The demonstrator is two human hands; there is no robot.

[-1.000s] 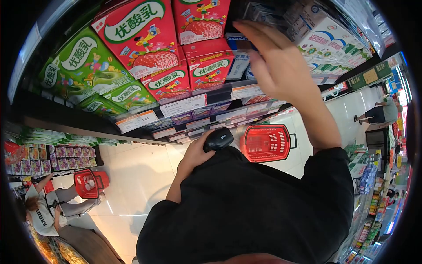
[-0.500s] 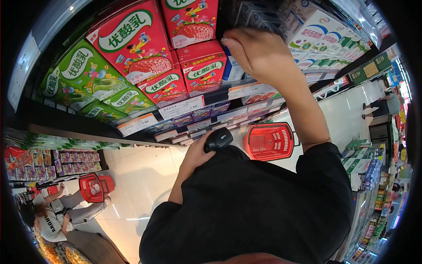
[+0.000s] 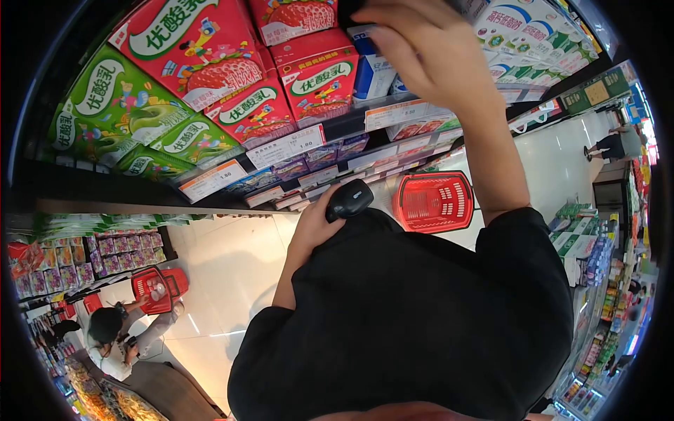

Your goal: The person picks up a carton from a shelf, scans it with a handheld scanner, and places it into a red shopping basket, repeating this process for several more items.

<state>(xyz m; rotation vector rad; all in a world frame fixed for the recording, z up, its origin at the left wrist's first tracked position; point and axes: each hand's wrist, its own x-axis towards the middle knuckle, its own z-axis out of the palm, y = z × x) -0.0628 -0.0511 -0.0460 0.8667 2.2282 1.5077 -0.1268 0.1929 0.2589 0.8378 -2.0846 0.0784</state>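
Note:
My left hand (image 3: 319, 217) is wrapped round a black handheld scanner (image 3: 349, 199) at the centre, below the shelf edge. Raised over the shelf is my right hand (image 3: 428, 52), its fingers bent and partly spread, with nothing seen between them. It hovers in front of a blue and white carton (image 3: 374, 70). Left of that carton stand red strawberry drink boxes (image 3: 319, 81) and green ones (image 3: 109, 105). White and green milk cartons (image 3: 523, 31) are on the right side of the same shelf. Price tags (image 3: 284, 146) line the shelf edge.
A red basket (image 3: 433, 202) is on the floor beyond the scanner. At the lower left, another person (image 3: 109, 337) is beside a second red basket (image 3: 153, 291). One more person (image 3: 621, 144) stands far right. Stacked cartons (image 3: 579, 242) are at the right.
My right hand has shifted up and slightly right, its fingers more spread. The shelf sits a little higher and further left in view. The person at lower left has bent toward their basket.

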